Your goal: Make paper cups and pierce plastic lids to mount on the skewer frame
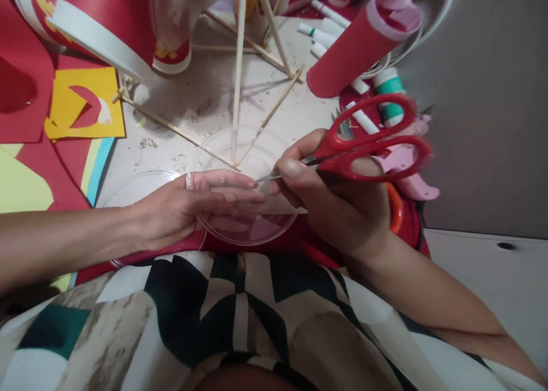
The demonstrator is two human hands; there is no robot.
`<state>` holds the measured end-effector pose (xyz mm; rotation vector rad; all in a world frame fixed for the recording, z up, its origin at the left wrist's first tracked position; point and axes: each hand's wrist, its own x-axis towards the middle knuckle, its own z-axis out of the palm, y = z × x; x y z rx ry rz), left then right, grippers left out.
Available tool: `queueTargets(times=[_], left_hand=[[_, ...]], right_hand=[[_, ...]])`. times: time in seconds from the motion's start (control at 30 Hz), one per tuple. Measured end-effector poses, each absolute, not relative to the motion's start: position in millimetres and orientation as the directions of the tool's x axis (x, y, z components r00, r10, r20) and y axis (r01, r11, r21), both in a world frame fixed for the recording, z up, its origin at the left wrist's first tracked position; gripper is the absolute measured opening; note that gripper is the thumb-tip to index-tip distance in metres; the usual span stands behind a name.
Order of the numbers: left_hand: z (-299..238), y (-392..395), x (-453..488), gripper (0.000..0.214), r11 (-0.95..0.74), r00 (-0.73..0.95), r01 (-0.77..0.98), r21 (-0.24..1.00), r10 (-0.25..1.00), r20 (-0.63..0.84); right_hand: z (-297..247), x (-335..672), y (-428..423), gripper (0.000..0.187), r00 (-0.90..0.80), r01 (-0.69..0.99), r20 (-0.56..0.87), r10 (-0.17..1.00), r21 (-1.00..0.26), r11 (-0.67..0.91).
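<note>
A white table [205, 100] with dark smudges is the biggest thing here. On it stands a frame [238, 65] of thin wood sticks, and a big red cup [107, 25] with a white rim is to its left. The person's 2 hands are close together at the table's front edge. The left hand [184, 208] has nearly straight fingers, grasping a lid with the thumb on top. The right hand [338, 208] is curled, pinching the red scissors [330, 145] near the blades. Their 2 loops stick out past that hand, and the tip is by the left fingertips. A red tube [349, 51] stands behind. The clear round lid [265, 157] is in the left hand, near 1 frame corner. Yellow paper [64, 100] lies left, and small white pens [325, 38] lie right.
</note>
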<state>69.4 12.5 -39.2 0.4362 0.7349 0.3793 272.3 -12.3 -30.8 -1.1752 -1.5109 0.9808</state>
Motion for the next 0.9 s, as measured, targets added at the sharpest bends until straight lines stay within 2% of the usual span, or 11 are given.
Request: queueTargets(times=[0.13,0.3,0.47,0.67,0.8,0.9], left_hand=[[-41.2,12.9,68.5,0.02,0.84,0.7,-0.174,0.514,0.472,-0.536],[-44.3,11.2,68.1,0.013,0.802,0.695,-0.125,0.584,0.491,-0.526],[-44.0,7.8,70.0,0.011,0.789,0.661,-0.166,0.591,0.534,-0.528],[-46.2,5.8,69.2,0.008,0.767,0.642,-0.169,0.619,0.562,-0.521],[-44.4,4.5,70.7,0.004,0.781,0.645,-0.193,0.594,0.557,-0.523],[-42.5,3.1,72.2,0.006,0.802,0.648,-0.224,0.553,0.547,-0.531]], right_hand=[[-28.8,272.1,-14.8,0.016,-0.13,0.335,0.208,0.969,-0.911,0.241],[-32.3,272.3,-16.7,0.014,-0.172,0.372,0.212,0.962,-0.89,0.263],[-36.6,273.3,-17.1,0.017,-0.197,0.41,0.228,0.953,-0.864,0.292],[-36.8,273.0,-17.8,0.023,-0.209,0.471,0.18,0.961,-0.843,0.26],[-36.2,271.7,-18.4,0.025,-0.211,0.449,0.122,0.97,-0.869,0.207],[-33.8,270.7,-17.4,0.024,-0.235,0.489,0.123,0.964,-0.842,0.226]])
